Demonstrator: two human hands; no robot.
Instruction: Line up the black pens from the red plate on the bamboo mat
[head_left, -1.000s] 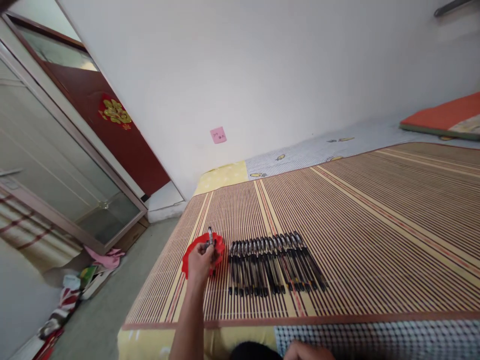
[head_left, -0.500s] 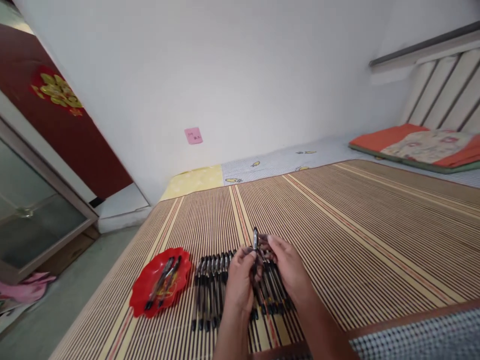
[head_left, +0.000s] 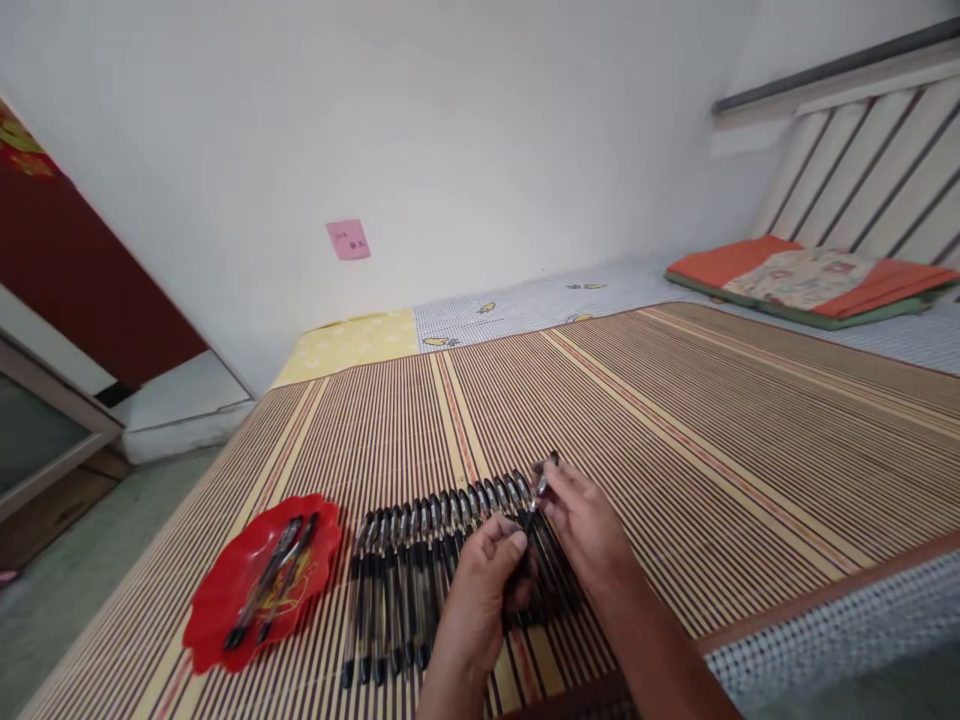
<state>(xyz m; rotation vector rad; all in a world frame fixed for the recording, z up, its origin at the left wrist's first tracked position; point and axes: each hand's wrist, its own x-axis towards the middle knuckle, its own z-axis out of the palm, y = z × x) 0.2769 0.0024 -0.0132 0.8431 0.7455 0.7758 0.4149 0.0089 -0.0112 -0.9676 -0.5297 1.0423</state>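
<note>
A black pen slants between my two hands, its top end leaning to the right. My left hand is closed around its lower part, which is mostly hidden by the fingers. The fingertips of my right hand pinch the pen near its upper end. Beneath and beside the hands lies a row of several similar black pens, side by side on the striped mat. My hands cover part of the row's right end.
Left of the row, a red scalloped plate holds two pens. A folded orange and floral cloth lies at the far right by the slatted rail. A pink note is on the white wall behind the bed.
The pen has gone from upright to tilted rightward, and my right fingers have moved onto its upper end. The camera view has shifted, so the plate and row appear farther left.
</note>
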